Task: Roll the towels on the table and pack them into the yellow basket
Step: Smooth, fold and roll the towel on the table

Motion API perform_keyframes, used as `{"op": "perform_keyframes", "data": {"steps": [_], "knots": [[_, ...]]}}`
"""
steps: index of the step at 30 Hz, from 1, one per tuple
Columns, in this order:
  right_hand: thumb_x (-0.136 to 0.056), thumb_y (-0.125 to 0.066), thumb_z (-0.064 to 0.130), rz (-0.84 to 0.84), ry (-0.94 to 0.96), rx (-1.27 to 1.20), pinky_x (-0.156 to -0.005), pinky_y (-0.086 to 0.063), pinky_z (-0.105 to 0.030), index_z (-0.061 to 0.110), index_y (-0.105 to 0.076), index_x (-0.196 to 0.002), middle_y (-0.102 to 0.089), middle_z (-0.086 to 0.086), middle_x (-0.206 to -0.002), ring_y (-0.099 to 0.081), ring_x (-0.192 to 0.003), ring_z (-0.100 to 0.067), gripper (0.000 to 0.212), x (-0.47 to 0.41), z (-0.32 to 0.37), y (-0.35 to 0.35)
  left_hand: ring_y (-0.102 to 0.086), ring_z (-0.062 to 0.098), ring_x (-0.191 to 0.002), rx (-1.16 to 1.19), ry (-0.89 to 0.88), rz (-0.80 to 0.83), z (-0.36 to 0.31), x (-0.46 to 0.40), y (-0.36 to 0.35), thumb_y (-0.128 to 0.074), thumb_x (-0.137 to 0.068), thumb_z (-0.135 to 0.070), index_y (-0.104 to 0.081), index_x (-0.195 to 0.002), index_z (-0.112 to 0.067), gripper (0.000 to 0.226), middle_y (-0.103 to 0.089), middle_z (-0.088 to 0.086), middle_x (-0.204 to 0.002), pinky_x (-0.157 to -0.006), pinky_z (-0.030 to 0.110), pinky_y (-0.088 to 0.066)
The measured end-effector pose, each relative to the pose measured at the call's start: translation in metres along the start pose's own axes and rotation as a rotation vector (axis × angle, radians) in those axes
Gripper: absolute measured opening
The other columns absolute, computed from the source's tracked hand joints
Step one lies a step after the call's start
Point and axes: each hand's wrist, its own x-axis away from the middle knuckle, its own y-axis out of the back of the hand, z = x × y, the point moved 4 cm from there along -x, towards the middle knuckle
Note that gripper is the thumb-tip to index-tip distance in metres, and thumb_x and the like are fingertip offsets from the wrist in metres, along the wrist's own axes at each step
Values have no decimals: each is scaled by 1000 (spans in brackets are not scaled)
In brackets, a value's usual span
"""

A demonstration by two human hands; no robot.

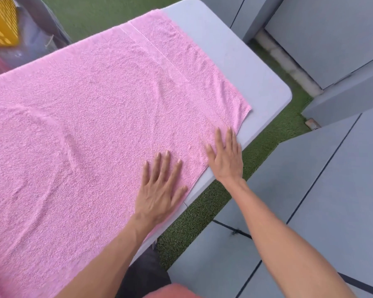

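Across nearly the whole tabletop lies the pink towel (91, 117), spread flat in 1 layer with only shallow ripples left in its pile — laid out this way, most likely, so that it can be rolled evenly from one end. Its woven border band (181, 72) runs near the far right end, and that end stops short of the table's rounded corner, leaving a bare strip of the grey table (241, 61) showing. Both hands sit on the near right edge of the cloth: the left hand (162, 188) is flat, palm down, fingers straight and spread on the terry, holding nothing; the right hand (224, 155) is likewise flat and extended, its fingers lying along the towel's hem where cloth meets table. That placement reads as smoothing or squaring the edge before any roll is begun — no fold or roll is visible yet, so the task looks to be at an early stage for this towel. Well apart, at the upper left corner beyond the table, the yellow basket (1, 20) waits, only partly in view. Below the table, green artificial turf (202, 207) borders grey floor tiles (332, 190).
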Motion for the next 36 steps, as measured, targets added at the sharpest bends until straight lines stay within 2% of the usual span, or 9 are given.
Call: {"op": "perform_keyframes", "data": {"steps": [4, 7, 9, 13, 20, 26, 30, 33, 36], "knots": [[-97, -18, 59, 54, -32, 28, -119, -7, -48, 21, -4, -153, 2, -16, -159, 2, -147, -28, 70, 1, -4, 6, 11, 28, -147, 14, -16, 3, -5, 1, -1, -20, -96, -61, 5, -153, -21, 74, 14, 11, -160, -118, 55, 1], [-97, -23, 57, -8, -44, -33, -119, -9, -49, 20, -13, -152, -5, -21, -158, -4, -147, -33, 67, -31, 3, 19, 13, 25, -147, 60, -6, -37, 5, -13, 4, -20, -97, -57, 4, -153, -22, 70, 15, 8, -160, -117, 51, 9], [-97, -23, 56, -22, -4, -88, -119, -6, -47, 23, -11, -152, 0, -20, -158, 0, -147, -33, 65, -61, 14, 21, 16, 23, -147, 70, 60, -68, 19, -33, 10, -13, -97, -58, 4, -153, -24, 68, 16, 7, -160, -118, 49, 10], [-97, -17, 59, 15, 66, -82, -119, -6, -50, 30, -5, -152, 6, -14, -159, 8, -147, -28, 63, -90, 25, 5, 19, 24, -146, 47, 98, -33, 21, -55, 7, -8, -95, -62, 11, -152, -25, 71, 20, 7, -159, -118, 55, 3], [-94, -10, 67, -27, 33, -57, -119, -4, -48, 34, -1, -152, 6, -5, -161, 7, -147, -23, 67, -63, 0, -2, 23, 25, -145, 44, 74, -17, -14, -40, 4, -12, -94, -66, 12, -151, -28, 73, 21, 8, -158, -118, 56, 3], [-97, -17, 63, -56, -12, -48, -119, -11, -48, 32, -4, -152, -1, -9, -161, 2, -148, -25, 65, -26, -25, 2, 22, 28, -145, 63, -21, 13, -35, -31, 0, -14, -94, -67, 11, -151, -30, 73, 20, 8, -159, -117, 58, 0], [-96, -16, 63, -47, -36, -38, -119, -10, -48, 31, -3, -153, 0, -12, -160, 4, -148, -26, 66, -13, -34, 0, 19, 26, -146, 99, -48, 16, -46, -26, -3, -17, -95, -67, 8, -152, -30, 73, 18, 8, -159, -118, 55, 5], [-95, -13, 65, -20, -76, -43, -119, -8, -51, 31, -3, -152, 3, -13, -160, 7, -147, -28, 68, -17, -32, 2, 15, 26, -147, 79, -93, -3, -31, -28, -2, -12, -97, -60, 6, -153, -25, 68, 16, 9, -159, -119, 52, 5], [-95, -18, 64, -48, -94, -95, -117, -6, -56, 33, -9, -152, 4, -14, -160, 8, -147, -30, 65, -26, -16, 3, 11, 25, -148, 51, 24, -42, 8, -23, 6, -16, -98, -57, 1, -154, -22, 68, 11, 9, -160, -119, 52, 3]]}}
